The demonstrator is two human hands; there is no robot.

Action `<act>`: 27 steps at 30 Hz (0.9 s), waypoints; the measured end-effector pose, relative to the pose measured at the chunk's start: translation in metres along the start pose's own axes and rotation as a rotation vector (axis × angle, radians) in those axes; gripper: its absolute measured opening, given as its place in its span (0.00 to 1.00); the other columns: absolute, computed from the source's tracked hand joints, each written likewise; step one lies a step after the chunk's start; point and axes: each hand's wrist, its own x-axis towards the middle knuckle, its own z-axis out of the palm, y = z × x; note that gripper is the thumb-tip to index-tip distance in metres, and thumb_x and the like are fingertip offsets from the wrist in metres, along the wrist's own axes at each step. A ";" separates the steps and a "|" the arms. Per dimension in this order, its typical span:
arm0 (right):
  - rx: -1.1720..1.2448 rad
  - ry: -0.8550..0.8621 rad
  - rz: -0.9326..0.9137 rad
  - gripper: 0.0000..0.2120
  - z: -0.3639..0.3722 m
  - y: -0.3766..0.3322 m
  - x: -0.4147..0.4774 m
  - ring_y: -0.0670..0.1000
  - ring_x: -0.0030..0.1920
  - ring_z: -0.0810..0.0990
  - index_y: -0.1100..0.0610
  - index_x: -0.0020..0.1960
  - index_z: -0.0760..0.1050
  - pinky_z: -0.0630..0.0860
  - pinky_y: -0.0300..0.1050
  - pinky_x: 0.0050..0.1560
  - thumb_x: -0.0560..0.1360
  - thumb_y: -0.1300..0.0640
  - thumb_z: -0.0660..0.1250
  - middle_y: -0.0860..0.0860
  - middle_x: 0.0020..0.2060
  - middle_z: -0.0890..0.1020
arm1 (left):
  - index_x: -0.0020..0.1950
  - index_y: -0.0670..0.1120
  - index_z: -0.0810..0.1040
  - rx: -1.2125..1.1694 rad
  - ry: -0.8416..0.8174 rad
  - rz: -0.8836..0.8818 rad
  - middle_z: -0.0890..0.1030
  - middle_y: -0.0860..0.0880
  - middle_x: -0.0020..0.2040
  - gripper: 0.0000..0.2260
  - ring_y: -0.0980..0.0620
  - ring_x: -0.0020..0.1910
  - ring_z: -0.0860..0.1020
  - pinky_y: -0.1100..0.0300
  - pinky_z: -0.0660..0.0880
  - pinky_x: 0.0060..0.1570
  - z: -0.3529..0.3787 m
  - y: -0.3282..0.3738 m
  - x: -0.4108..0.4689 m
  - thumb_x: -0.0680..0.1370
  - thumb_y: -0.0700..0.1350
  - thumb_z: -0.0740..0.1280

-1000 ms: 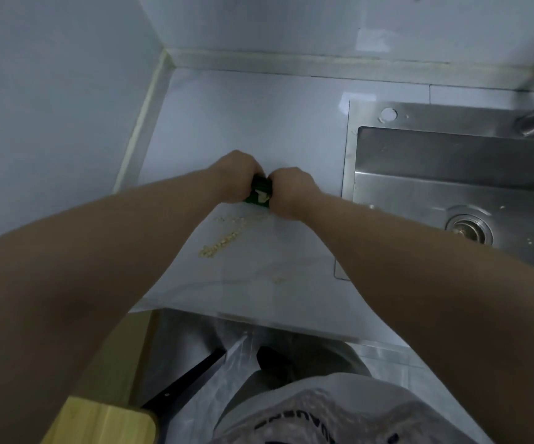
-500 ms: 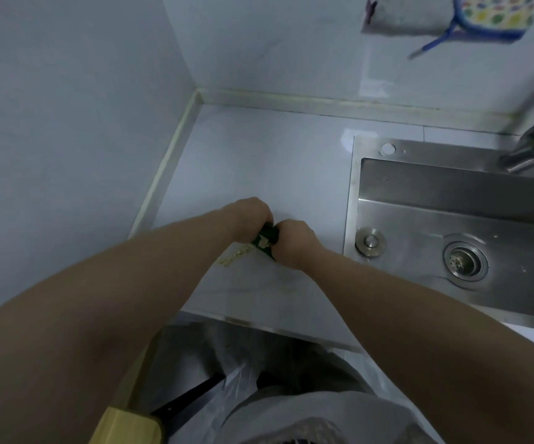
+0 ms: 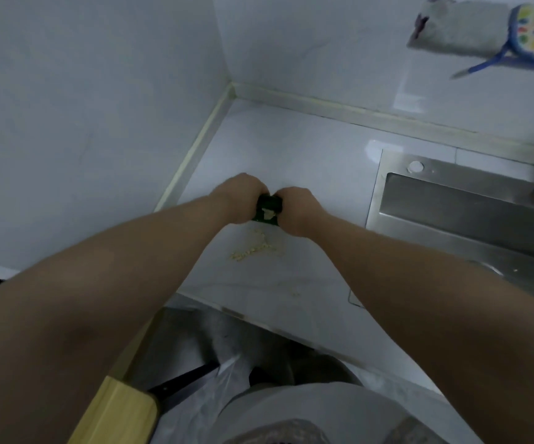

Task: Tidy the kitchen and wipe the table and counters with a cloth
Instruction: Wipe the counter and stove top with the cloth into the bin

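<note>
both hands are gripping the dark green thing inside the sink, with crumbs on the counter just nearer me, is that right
Not inside the sink. The head view shows the left hand and right hand gripping the dark green thing over the white counter, left of the sink. The crumbs do lie on the counter, nearer the person.

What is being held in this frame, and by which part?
The left hand and right hand grip a small dark green item over the counter, one at each end; only its middle shows. What it is cannot be told.
</note>
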 end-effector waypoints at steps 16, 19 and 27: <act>-0.374 -0.296 -0.809 0.12 0.081 -0.169 0.090 0.57 0.48 0.79 0.57 0.53 0.79 0.79 0.53 0.49 0.71 0.67 0.65 0.56 0.49 0.79 | 0.50 0.43 0.80 -0.257 0.273 -0.751 0.81 0.41 0.46 0.05 0.40 0.44 0.79 0.54 0.72 0.40 0.070 -0.122 -0.139 0.76 0.40 0.67; -0.508 -0.357 -0.870 0.15 0.100 -0.182 0.087 0.59 0.53 0.78 0.57 0.59 0.78 0.78 0.52 0.53 0.73 0.66 0.65 0.57 0.54 0.78 | 0.51 0.42 0.80 -0.297 0.228 -0.841 0.81 0.41 0.48 0.06 0.41 0.46 0.79 0.54 0.72 0.41 0.095 -0.120 -0.145 0.77 0.40 0.66; -0.682 -0.434 -0.913 0.17 0.111 -0.178 0.082 0.57 0.54 0.80 0.59 0.62 0.78 0.77 0.46 0.51 0.74 0.67 0.66 0.56 0.56 0.81 | 0.53 0.41 0.81 -0.400 0.260 -0.848 0.83 0.42 0.48 0.10 0.41 0.48 0.81 0.58 0.70 0.41 0.114 -0.107 -0.147 0.76 0.44 0.68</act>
